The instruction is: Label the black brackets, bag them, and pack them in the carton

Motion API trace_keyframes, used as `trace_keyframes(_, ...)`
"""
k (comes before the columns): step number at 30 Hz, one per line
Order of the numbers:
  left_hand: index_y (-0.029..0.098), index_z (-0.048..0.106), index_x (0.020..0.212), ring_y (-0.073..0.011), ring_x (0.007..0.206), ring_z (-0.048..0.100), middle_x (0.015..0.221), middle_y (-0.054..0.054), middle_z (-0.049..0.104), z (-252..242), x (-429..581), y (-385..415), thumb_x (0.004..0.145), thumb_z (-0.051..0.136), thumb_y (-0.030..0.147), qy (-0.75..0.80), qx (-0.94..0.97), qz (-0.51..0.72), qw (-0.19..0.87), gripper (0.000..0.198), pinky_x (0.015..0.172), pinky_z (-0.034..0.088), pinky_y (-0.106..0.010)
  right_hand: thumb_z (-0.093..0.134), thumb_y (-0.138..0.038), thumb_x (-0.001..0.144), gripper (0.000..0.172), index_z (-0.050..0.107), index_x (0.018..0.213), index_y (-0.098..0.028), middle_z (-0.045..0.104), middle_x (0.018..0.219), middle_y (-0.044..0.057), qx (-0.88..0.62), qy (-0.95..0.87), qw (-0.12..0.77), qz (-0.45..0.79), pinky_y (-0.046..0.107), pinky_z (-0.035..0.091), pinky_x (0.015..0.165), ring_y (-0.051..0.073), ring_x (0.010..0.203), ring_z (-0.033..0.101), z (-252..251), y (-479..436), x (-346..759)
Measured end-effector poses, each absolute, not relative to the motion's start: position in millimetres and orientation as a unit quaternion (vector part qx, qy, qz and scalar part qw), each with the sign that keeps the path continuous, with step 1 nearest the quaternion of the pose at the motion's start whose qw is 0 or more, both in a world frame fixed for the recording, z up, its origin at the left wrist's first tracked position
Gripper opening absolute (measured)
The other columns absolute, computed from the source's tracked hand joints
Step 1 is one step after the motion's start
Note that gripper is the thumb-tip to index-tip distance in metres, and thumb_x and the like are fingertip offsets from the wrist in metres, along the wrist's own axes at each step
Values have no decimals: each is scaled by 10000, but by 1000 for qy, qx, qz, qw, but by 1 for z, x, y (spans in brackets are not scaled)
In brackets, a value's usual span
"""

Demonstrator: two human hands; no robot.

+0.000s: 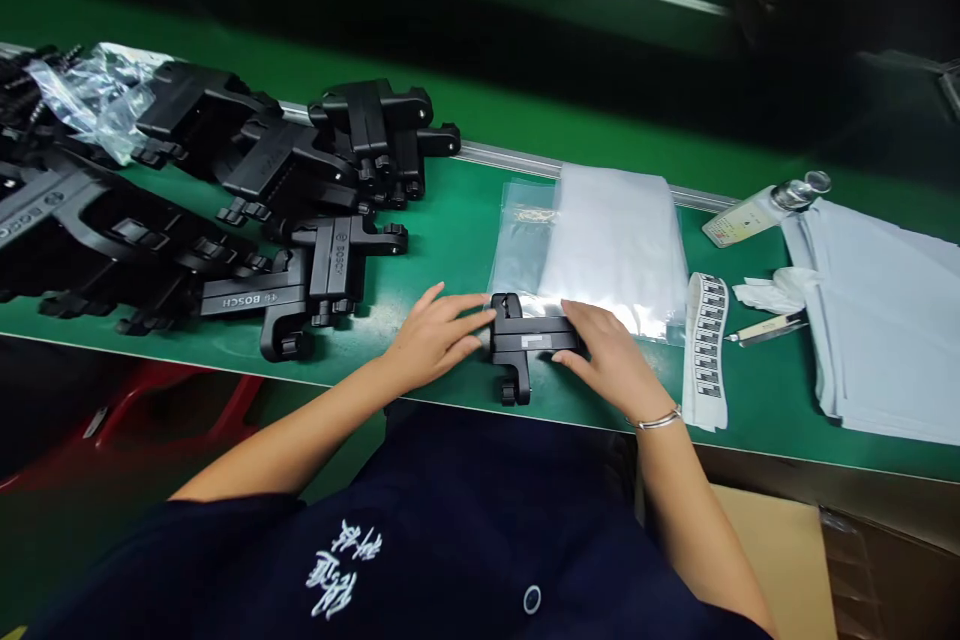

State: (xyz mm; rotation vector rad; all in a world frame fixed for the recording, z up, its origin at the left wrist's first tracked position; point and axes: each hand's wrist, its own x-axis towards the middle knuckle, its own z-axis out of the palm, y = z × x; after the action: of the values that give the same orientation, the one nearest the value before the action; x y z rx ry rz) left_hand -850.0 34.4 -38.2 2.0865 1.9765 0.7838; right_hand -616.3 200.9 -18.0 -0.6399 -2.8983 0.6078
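Note:
A black plastic part [517,345] with a small white label lies near the front edge of the green table [450,230]. My left hand [431,335] rests flat beside it, fingertips touching its left end. From the right, my right hand [611,355] covers the part's other end, fingers pressing on it next to the label. Just behind the part lies a stack of clear plastic bags [600,245].
A pile of black plastic parts [225,180] marked BOSCH fills the table's left side, with a crumpled clear bag [97,95] on top. To the right lie a strip of barcode labels [709,345], a pen-like tool [769,328], folded grey sheets [885,320] and a small bottle [802,188]. A cardboard box [780,560] stands below.

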Motion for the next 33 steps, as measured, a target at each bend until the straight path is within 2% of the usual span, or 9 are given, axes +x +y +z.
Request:
trace_keyframes(3, 182, 617, 1195, -213, 1095, 602, 1184, -95, 656, -32, -861, 50, 967, 384, 350, 724, 588, 345, 101, 367, 956, 477, -385, 600, -359, 890, 434, 529, 1286, -195, 630, 1190, 145, -184, -966, 58, 174, 529, 508, 891, 328, 1073, 590, -16, 191, -621)
trace_keyframes(6, 174, 675, 982, -189, 952, 632, 992, -65, 688, -26, -861, 79, 955, 402, 312, 729, 572, 360, 110, 308, 845, 508, -316, 593, -359, 896, 421, 507, 1270, -185, 615, 1135, 148, -195, -954, 153, 169, 515, 510, 903, 312, 1056, 578, -21, 180, -600)
trace_keyframes(10, 181, 650, 1009, -199, 976, 618, 1019, -66, 668, -32, -838, 126, 947, 430, 273, 661, 695, 229, 163, 247, 843, 493, -315, 580, -350, 908, 460, 429, 1322, -216, 568, 1167, 142, -297, -876, 347, 153, 508, 520, 910, 286, 1108, 557, -38, 169, -555)
trace_keyframes(13, 169, 634, 1032, -255, 1025, 592, 1066, -103, 643, -42, -814, 157, 890, 560, 308, 616, 761, 95, 181, 213, 827, 490, -350, 600, -345, 895, 461, 442, 1314, -233, 567, 1154, 128, -346, -829, 420, 129, 502, 537, 881, 278, 1091, 569, -44, 167, -529)
trace_keyframes(17, 157, 653, 898, -231, 931, 625, 929, -86, 670, -44, -807, 182, 931, 488, 265, 601, 773, 56, 194, 200, 810, 495, -337, 625, -323, 882, 479, 455, 1318, -219, 579, 1141, 132, -357, -831, 417, 87, 519, 526, 916, 283, 1103, 574, -32, 166, -514)
trace_keyframes(23, 171, 653, 1103, -235, 963, 642, 1011, -89, 693, -16, -842, 174, 949, 367, 176, 667, 735, 91, 84, 325, 773, 520, -337, 697, -215, 834, 440, 522, 1237, -212, 607, 984, 78, -329, -836, 435, -61, 475, 498, 975, 250, 1041, 596, -18, 162, -518)
trace_keyframes(27, 166, 665, 1091, -245, 932, 648, 962, -105, 701, -9, -843, 132, 952, 373, 202, 636, 767, 85, 32, 325, 763, 536, -358, 741, -169, 790, 372, 595, 1122, -256, 610, 886, 24, -308, -826, 444, -162, 480, 415, 1080, 202, 967, 606, -20, 158, -517)
trace_keyframes(30, 179, 594, 1241, -258, 1160, 583, 1243, -129, 635, -26, -829, 99, 961, 422, 342, 541, 830, 65, 115, 367, 954, 492, -404, 725, -195, 805, 365, 601, 1126, -315, 621, 884, 16, -321, -837, 421, -141, 518, 375, 1106, 211, 960, 617, -20, 154, -515)
trace_keyframes(33, 171, 380, 1452, -319, 1381, 383, 1486, -167, 425, -51, -816, 90, 923, 458, 532, 503, 848, 19, 166, 645, 1127, 294, -539, 695, -318, 828, 374, 585, 1185, -300, 634, 937, 50, -378, -832, 405, -16, 562, 384, 1078, 253, 962, 627, -12, 152, -516)
